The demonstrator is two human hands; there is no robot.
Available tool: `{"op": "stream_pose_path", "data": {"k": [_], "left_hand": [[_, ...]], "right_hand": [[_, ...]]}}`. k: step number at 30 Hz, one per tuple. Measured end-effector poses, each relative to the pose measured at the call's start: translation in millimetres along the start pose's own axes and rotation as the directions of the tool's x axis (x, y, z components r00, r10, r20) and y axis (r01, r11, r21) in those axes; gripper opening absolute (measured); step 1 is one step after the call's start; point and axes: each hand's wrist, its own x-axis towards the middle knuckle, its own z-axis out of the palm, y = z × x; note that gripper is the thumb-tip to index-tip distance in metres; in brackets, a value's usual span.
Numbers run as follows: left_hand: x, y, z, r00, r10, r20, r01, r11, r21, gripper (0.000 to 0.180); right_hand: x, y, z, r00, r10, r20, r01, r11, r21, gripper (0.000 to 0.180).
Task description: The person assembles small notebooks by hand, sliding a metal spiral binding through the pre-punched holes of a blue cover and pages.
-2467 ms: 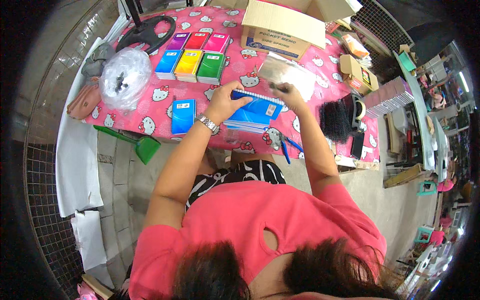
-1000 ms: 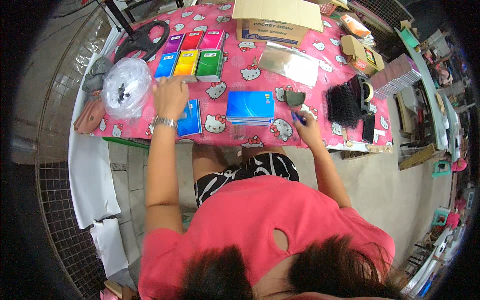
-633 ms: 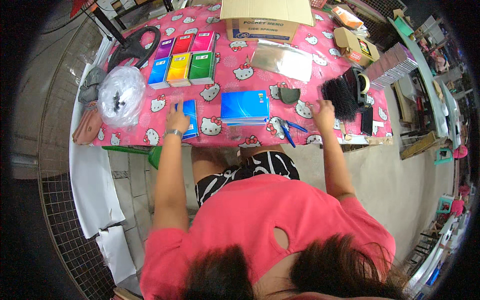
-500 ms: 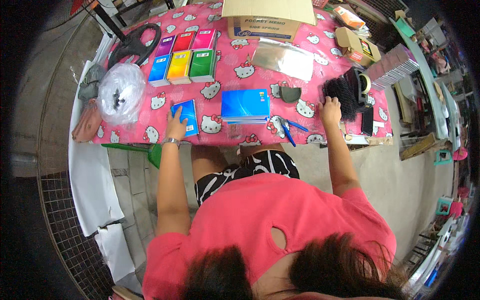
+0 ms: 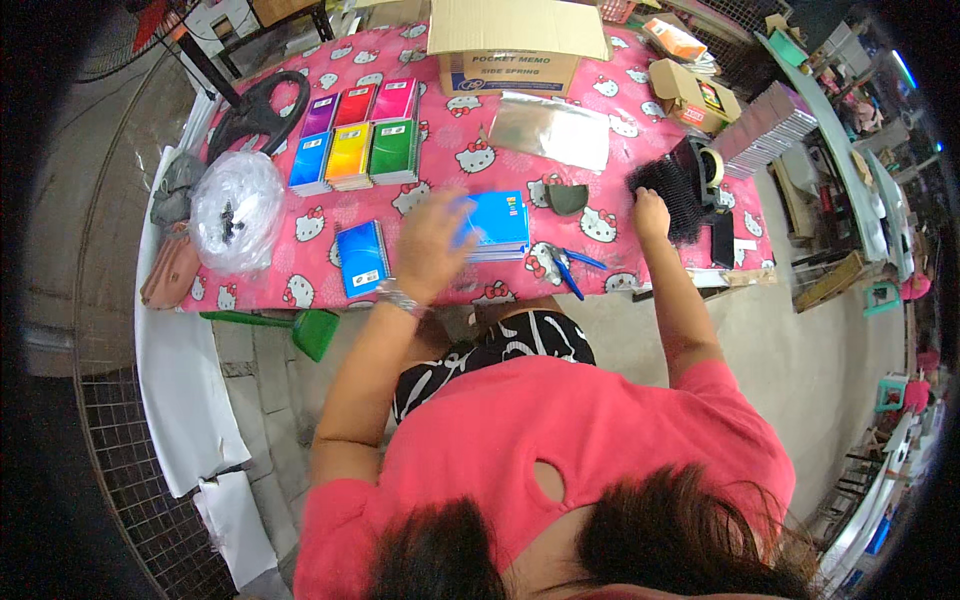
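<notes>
My left hand (image 5: 432, 245), smeared by motion, is over the left edge of a stack of blue notebooks (image 5: 500, 222); whether its fingers grip a cover cannot be made out. A single blue spiral notebook (image 5: 362, 260) lies left of that hand, near the table's front edge. At the right, the fingers of my right hand (image 5: 652, 213) are closed at the left side of a heap of black spiral coils (image 5: 675, 200), apparently pinching a coil. Between the hands lie blue-handled pliers (image 5: 567, 272) and a small dark green curved piece (image 5: 567, 199).
Coloured notebook stacks (image 5: 352, 145) stand at the back left, beside a clear plastic bag (image 5: 238, 215) and a black steering-wheel-shaped object (image 5: 262, 115). A cardboard box (image 5: 515, 75) and a clear plastic sheet (image 5: 555, 130) are at the back. A tape dispenser (image 5: 700, 170) adjoins the coils.
My left hand has left the single blue notebook and moved right to the blue stack. My right hand's fingers have drawn together at the coils. The view has shifted slightly.
</notes>
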Motion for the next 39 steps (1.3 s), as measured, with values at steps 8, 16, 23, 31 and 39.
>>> {"op": "stream_pose_path", "data": {"k": [8, 16, 23, 31, 39], "left_hand": [[8, 23, 32, 0.92, 0.192, 0.342, -0.262, 0.95, 0.172, 0.023], [5, 13, 28, 0.903, 0.212, 0.374, -0.254, 0.965, 0.066, 0.021], [39, 16, 3, 0.975, 0.095, 0.2, -0.097, 0.995, -0.001, 0.02], [34, 19, 20, 0.995, -0.013, 0.099, 0.01, 1.0, 0.029, 0.02], [33, 21, 18, 0.998, 0.058, 0.04, -0.06, 0.997, 0.039, 0.017]], "right_hand": [[-10, -5, -43, 0.985, 0.104, -0.134, -0.051, 0.935, 0.351, 0.031], [-65, -103, -123, 0.948, -0.315, -0.036, 0.167, 0.4, 0.901, 0.027], [-74, -128, -133, 0.838, -0.463, -0.289, 0.463, 0.324, 0.825, 0.03], [-80, -144, -140, 0.843, -0.386, -0.375, 0.506, 0.334, 0.795, 0.029], [-83, -143, -140, 0.831, -0.486, -0.272, 0.432, 0.253, 0.866, 0.025]]}}
